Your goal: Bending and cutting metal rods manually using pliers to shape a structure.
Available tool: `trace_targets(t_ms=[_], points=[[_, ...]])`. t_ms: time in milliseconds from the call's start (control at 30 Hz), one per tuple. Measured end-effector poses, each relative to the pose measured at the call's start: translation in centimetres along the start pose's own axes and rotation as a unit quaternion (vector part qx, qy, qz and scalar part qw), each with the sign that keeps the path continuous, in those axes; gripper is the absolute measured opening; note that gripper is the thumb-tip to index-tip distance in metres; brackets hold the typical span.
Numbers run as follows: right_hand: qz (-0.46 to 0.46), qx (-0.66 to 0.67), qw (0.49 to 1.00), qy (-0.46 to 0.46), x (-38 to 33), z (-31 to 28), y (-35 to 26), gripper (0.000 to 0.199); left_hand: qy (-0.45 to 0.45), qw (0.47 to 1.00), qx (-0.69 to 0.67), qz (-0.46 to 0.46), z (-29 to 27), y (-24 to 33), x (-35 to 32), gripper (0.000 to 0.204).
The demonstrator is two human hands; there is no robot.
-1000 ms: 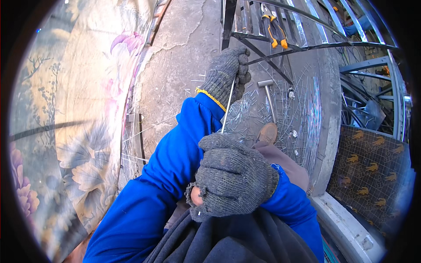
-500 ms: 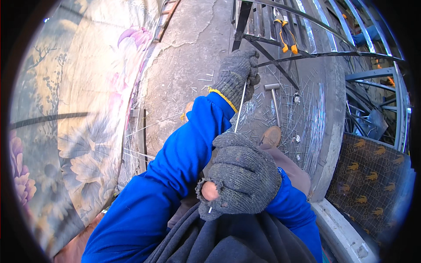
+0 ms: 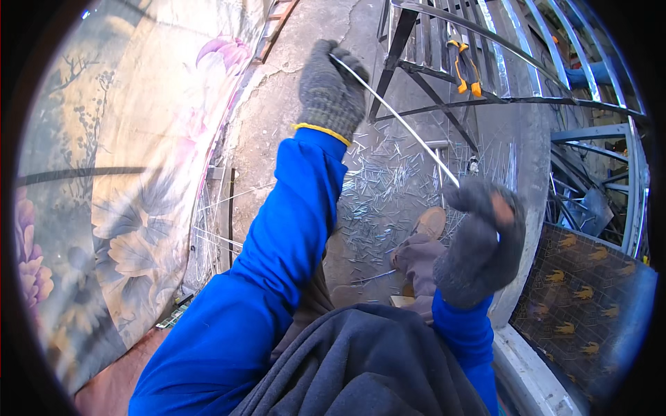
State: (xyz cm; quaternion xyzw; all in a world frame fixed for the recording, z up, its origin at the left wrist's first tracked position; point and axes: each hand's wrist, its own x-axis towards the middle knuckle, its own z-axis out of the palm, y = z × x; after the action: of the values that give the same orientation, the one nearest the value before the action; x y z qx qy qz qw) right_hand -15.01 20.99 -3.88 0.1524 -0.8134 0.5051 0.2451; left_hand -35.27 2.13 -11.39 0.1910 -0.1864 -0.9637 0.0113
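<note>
A thin, straight metal rod (image 3: 406, 125) slants across the space between my two gloved hands. My left hand (image 3: 331, 90), in a grey knit glove with a yellow cuff edge, is closed on its far end. At the near end my right hand (image 3: 485, 243) is closed around the rod; its glove is blurred, with a bare fingertip showing through. Below the rod lies a hammer (image 3: 437, 144), partly hidden by the rod and my right hand. Many short cut metal pieces (image 3: 378, 184) are scattered over the concrete floor under my hands.
A dark metal frame (image 3: 416, 68) with bars stands at the far right, and yellow-handled pliers (image 3: 463, 69) hang on it. A floral cloth (image 3: 146, 180) covers the left side. A patterned dark board (image 3: 576, 298) leans at the right. My shoe (image 3: 430, 222) rests among the pieces.
My left hand has shifted left and farther away. My right hand has swung right and outward from my body, turning the rod from nearly upright to a diagonal between both hands.
</note>
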Motion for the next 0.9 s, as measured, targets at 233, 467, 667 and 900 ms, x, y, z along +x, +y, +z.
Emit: trace_targets(t_ms=[233,467,667,900], points=[[0.306,0.049,0.937,-0.163,1.5,0.7,3.3,0.028,-0.087,0.993,-0.054,0.051,-0.1,5.5,0.2,0.027],[0.163,-0.017,0.973,-0.165,-2.0,5.9,5.4,0.026,-0.317,0.948,-0.008,-0.026,2.3,2.7,-2.8,0.022],[0.349,0.069,0.93,-0.09,-2.6,6.9,4.2,0.034,-0.144,0.98,0.125,0.065,4.2,1.3,-4.4,0.023],[0.45,0.216,0.866,-0.041,-2.9,6.9,3.8,0.033,-0.166,0.982,0.075,0.048,4.3,0.4,-4.6,0.027]])
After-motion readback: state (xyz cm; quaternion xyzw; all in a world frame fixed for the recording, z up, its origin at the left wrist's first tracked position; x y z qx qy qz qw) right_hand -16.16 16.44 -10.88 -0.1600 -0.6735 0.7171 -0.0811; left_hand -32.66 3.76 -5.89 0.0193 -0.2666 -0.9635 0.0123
